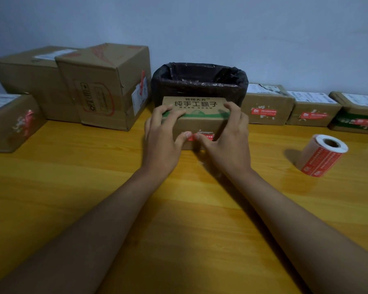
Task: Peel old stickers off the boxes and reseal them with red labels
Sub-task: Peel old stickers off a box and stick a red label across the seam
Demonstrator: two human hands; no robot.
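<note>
A small brown cardboard box (197, 122) with black printed characters and a green band stands on the wooden table (94, 177) at the centre. My left hand (162, 141) clasps its left end, fingers over the top edge. My right hand (227, 141) clasps the right end the same way. Both thumbs press on a red label (204, 136) stuck to the box's front face. A roll of red labels (322, 158) lies on the table to the right, apart from both hands.
A bin lined with a black bag (200, 81) stands right behind the box. Three small boxes with red labels (266, 105) line the back right. Two large cartons (104, 85) and a smaller box (11, 122) stand at the left. A wall runs behind.
</note>
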